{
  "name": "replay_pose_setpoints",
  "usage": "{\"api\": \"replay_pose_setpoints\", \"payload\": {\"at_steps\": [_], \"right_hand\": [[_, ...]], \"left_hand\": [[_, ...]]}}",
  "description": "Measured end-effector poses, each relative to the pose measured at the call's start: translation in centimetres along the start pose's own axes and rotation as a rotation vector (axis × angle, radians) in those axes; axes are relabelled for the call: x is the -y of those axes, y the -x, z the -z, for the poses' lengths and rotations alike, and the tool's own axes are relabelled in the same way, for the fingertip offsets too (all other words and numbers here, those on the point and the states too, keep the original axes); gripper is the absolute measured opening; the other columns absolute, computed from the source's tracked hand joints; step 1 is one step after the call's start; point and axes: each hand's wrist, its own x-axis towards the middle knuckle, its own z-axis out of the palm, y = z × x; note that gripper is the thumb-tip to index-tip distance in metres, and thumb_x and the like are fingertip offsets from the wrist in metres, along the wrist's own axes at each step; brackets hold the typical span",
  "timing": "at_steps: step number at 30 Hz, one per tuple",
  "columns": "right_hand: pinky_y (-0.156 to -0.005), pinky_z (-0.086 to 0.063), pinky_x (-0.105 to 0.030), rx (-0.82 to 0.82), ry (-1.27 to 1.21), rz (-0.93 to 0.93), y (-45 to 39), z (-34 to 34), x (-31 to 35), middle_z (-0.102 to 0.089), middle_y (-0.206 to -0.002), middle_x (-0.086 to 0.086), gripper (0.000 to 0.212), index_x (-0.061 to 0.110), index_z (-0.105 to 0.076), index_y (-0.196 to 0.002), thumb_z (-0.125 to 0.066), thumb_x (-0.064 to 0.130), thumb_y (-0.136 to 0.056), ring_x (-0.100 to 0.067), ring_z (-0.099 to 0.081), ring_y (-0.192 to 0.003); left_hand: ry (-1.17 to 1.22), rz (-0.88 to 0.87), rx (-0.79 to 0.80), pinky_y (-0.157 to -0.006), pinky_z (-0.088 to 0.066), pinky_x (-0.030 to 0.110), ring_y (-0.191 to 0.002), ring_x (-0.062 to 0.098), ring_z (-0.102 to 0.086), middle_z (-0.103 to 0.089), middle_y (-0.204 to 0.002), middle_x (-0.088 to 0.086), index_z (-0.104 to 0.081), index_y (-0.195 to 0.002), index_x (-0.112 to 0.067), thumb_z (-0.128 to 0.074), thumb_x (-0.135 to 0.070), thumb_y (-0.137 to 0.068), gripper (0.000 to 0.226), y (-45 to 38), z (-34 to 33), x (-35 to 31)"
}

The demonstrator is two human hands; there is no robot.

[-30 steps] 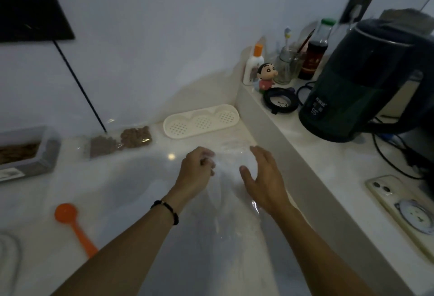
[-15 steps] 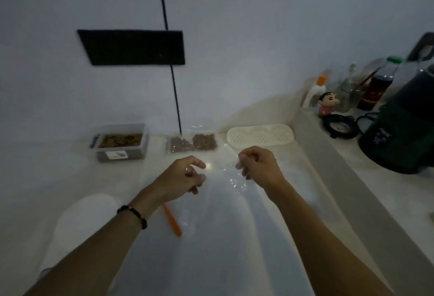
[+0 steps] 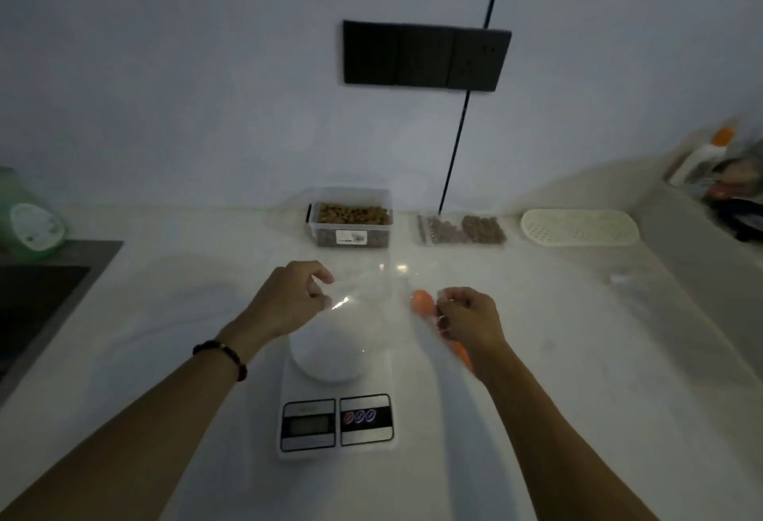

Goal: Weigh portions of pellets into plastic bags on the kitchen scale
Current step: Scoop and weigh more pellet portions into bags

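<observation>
Stretching a clear plastic bag [image 3: 367, 293] between them, the left hand [image 3: 285, 301] and the right hand [image 3: 470, 320] each pinch one edge of it with curled fingers, so both grips are narrow and closed on the film. The head view looks down on a white counter [image 3: 165, 334] in dim light. The bag hangs above the round white platform of the kitchen scale [image 3: 336, 401], which sits near the person with its display and button panel facing them; the readout is too dark to read. Nothing shows inside the bag.

An orange scoop [image 3: 425, 302] lies on the counter just beside the scale, its bowl showing between the hands and its handle running under the right wrist.

Against the wall behind, a clear rectangular tub [image 3: 351, 223] is filled nearly to the rim with brown pellets [image 3: 351, 214] and bears a small label on its front. Just beside it on the right lies a filled bag [image 3: 462, 229], flat on the counter, holding more pellets in two clumps. Further right rests a cream perforated tray [image 3: 578, 227]. A green jar [image 3: 24, 219] stands at the far left beside a dark sink [image 3: 37, 297]. A blurred bottle with an orange cap [image 3: 702, 157] stands on the raised ledge at the right.
</observation>
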Motion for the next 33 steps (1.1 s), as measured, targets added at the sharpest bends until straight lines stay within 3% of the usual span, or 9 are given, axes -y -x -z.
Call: {"api": "replay_pose_setpoints", "payload": {"at_steps": [2,4,10,15,18,22,26,30,33], "right_hand": [[-0.052,-0.049,-0.024,-0.027,0.002,-0.039,0.4,-1.9,-0.9,-0.064,-0.074,-0.01,0.018,-0.001,-0.066,-0.091,-0.064,0.017,-0.09,-0.016,-0.056,-0.057],[-0.053,-0.047,-0.024,-0.02,0.023,-0.069,0.7,-3.3,-1.5,-0.061,-0.074,-0.01,0.014,-0.004,-0.063,-0.092,-0.058,0.01,-0.092,-0.016,-0.055,-0.057],[-0.057,-0.049,-0.022,0.007,0.159,-0.12,0.4,-6.1,-2.4,-0.064,-0.083,-0.01,0.014,0.007,-0.058,-0.1,-0.057,0.0,-0.088,-0.017,-0.06,-0.066],[-0.071,-0.056,-0.032,-0.06,0.269,-0.125,-0.3,-6.7,-3.6,-0.067,-0.092,-0.012,0.026,0.009,-0.054,-0.113,-0.06,0.01,-0.088,-0.022,-0.066,-0.078],[-0.079,-0.056,-0.036,-0.074,0.479,-0.045,0.0,-6.6,-3.7,-0.064,-0.101,-0.009,0.04,0.007,-0.05,-0.13,-0.056,0.02,-0.092,-0.021,-0.064,-0.086],[-0.097,-0.043,-0.038,-0.127,0.678,0.084,1.2,-5.8,-3.6,-0.054,-0.132,-0.013,0.046,0.008,-0.042,-0.138,-0.051,0.028,-0.097,-0.029,-0.054,-0.118],[-0.097,-0.042,-0.037,-0.158,0.81,0.282,3.6,-5.4,-4.3,-0.052,-0.129,-0.014,0.041,0.01,-0.047,-0.134,-0.05,0.026,-0.097,-0.029,-0.05,-0.117],[-0.101,-0.042,-0.041,-0.066,0.933,0.447,7.1,-5.4,-6.4,-0.049,-0.136,-0.012,0.04,0.011,-0.051,-0.134,-0.052,0.024,-0.095,-0.029,-0.045,-0.126],[-0.087,-0.049,-0.046,-0.009,1.041,0.591,9.1,-5.1,-8.7,-0.056,-0.125,-0.015,0.041,0.01,-0.053,-0.131,-0.055,0.019,-0.092,-0.034,-0.053,-0.11]], "left_hand": [[0.041,0.035,-0.058,-0.065,-0.05,0.025,-0.072,0.013,-0.065,-0.068,-0.075,-0.002,-0.065,-0.102,-0.02,-0.072,-0.012,-0.08,0.025,-0.1,0.6,1.9],[0.055,0.069,-0.102,-0.063,-0.049,0.025,-0.072,0.014,-0.065,-0.068,-0.071,-0.004,-0.064,-0.1,-0.02,-0.07,-0.01,-0.08,0.024,-0.3,0.6,3.5],[0.001,0.131,-0.141,-0.072,-0.051,0.029,-0.08,0.02,-0.061,-0.061,-0.079,-0.006,-0.06,-0.105,-0.022,-0.062,-0.009,-0.084,0.025,-0.7,-0.9,7.3],[-0.025,0.109,-0.158,-0.077,-0.047,0.031,-0.096,0.024,-0.059,-0.061,-0.11,0.005,-0.057,-0.118,-0.016,-0.063,-0.012,-0.085,0.034,-0.7,-1.5,8.6],[-0.118,0.098,-0.162,-0.077,-0.047,0.033,-0.104,0.025,-0.055,-0.046,-0.129,0.007,-0.047,-0.129,-0.016,-0.061,-0.021,-0.087,0.044,0.0,-1.3,8.5],[-0.277,0.014,-0.22,-0.085,-0.048,0.038,-0.127,0.025,-0.04,-0.035,-0.143,0.008,-0.04,-0.139,-0.013,-0.055,-0.023,-0.091,0.051,2.6,-1.0,8.1],[-0.379,-0.05,-0.247,-0.098,-0.042,0.04,-0.134,0.027,-0.034,-0.033,-0.149,0.01,-0.039,-0.141,-0.011,-0.053,-0.026,-0.093,0.053,6.0,-1.4,7.9],[-0.462,-0.097,-0.239,-0.109,-0.033,0.043,-0.14,0.03,-0.029,-0.035,-0.149,0.015,-0.037,-0.143,-0.007,-0.053,-0.027,-0.093,0.056,9.9,-2.5,8.4],[-0.546,-0.123,-0.229,-0.111,-0.033,0.046,-0.139,0.033,-0.033,-0.042,-0.145,0.017,-0.041,-0.142,-0.005,-0.055,-0.03,-0.092,0.058,12.8,-3.6,9.3]]}}
